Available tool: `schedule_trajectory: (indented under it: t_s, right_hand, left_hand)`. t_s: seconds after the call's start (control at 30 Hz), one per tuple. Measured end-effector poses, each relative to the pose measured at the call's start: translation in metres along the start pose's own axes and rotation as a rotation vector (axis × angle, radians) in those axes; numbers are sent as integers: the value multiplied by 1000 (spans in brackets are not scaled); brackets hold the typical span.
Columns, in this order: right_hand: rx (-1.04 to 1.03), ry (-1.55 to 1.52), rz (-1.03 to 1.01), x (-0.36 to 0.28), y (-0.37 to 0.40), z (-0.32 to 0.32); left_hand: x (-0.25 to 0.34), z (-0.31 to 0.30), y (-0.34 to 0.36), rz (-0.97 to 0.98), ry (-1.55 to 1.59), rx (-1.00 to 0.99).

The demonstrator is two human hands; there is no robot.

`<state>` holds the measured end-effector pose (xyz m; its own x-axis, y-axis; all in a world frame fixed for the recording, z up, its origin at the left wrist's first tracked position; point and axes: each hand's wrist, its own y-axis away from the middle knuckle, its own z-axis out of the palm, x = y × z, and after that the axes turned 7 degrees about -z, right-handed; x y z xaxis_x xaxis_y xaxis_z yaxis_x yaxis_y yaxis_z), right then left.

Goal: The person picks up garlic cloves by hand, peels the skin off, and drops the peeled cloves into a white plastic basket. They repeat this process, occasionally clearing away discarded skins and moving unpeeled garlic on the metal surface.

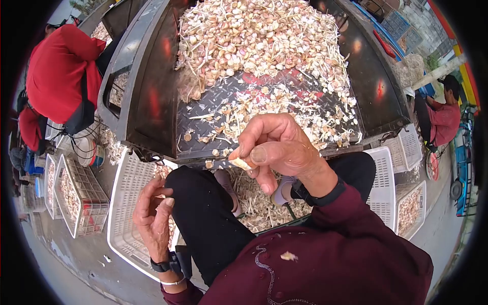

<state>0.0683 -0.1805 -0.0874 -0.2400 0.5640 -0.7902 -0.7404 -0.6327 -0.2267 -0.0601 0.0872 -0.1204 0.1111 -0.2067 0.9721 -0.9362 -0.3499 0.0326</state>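
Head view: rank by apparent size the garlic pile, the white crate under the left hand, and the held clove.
1. garlic pile
2. white crate, nearer the camera and partly hidden, so unsure
3. clove in the right hand, clearly smallest

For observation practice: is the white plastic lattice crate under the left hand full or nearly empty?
Nearly empty: the white plastic lattice crate shows mostly bare mesh, with few pale garlic cloves by the left hand.

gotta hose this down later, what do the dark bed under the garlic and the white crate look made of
Dark bed: probably painted steel tread plate, given the raised diamond pattern, glossy reflections and reddish worn patches. White crate: likely moulded plastic, given its uniform matte white lattice walls and thick rim.
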Motion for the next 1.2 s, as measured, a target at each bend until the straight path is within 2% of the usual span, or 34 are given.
schedule_trajectory:
  t_s: [0.07,0.1,0.13,0.33,0.43,0.47,0.53,0.57,0.6,0.63,0.67,0.7,0.73,0.8,0.83,0.87,0.93,0.97,1.03,1.07,1.13,1.17,1.2]
  right_hand:
    - [-56,26,73,-2,-5,8]
    - [-64,22,91,-2,-7,12]
    - [-67,19,97,-2,-7,15]
    - [-60,-85,105,-14,-4,26]
    - [-92,-130,143,-27,0,39]
    - [-96,-130,134,-30,2,42]
    - [-272,-234,77,-35,2,48]
    - [-430,-275,-58,-35,-2,51]
    - [-588,-316,-195,-35,-8,55]
    - [-792,-189,-320,-39,-20,53]
    - [-805,-189,-337,-38,-23,59]
    - [-1035,-266,-267,-35,-22,68]
    - [-1262,-342,-189,-34,-23,74]
    - [-1198,-319,-233,-39,-20,77]
    - [-1123,-292,-261,-43,-17,77]
    - [-1046,-264,-282,-46,-14,76]
    - [-893,-214,-313,-54,-9,75]
    - [-812,-187,-325,-57,-6,75]
    - [-671,-117,-341,-62,-3,78]
    - [-685,-109,-342,-63,-3,86]
    - [-179,74,-587,-56,4,106]
    - [-180,74,-583,-55,4,102]
    - [-266,311,-610,-54,4,90]
  left_hand:
    - [36,36,0,260,20,-201]
    - [50,55,1,326,124,-202]
    - [61,67,1,442,99,-233]
    - [72,85,1,490,155,-110]
    - [74,82,4,724,118,-50]
    - [79,77,10,728,67,-73]
    - [94,74,10,875,107,-193]
    - [98,77,10,895,100,-195]
    - [100,80,10,1007,142,-216]
    - [102,82,11,1117,181,-238]
    - [104,79,13,1223,219,-261]
    - [126,64,24,984,82,-493]
    - [127,64,23,990,67,-494]
    - [127,68,25,1117,165,-452]
    - [120,74,14,1288,233,-446]
    - [121,78,12,1275,223,-449]
    - [121,84,15,1369,244,-249]
    - [122,82,20,1353,236,-251]
    - [125,78,30,1108,221,-243]
    - [125,76,25,1122,221,-234]
    - [121,70,17,1197,218,-304]
    - [114,84,24,1145,272,6]
    - [112,77,22,1145,279,11]
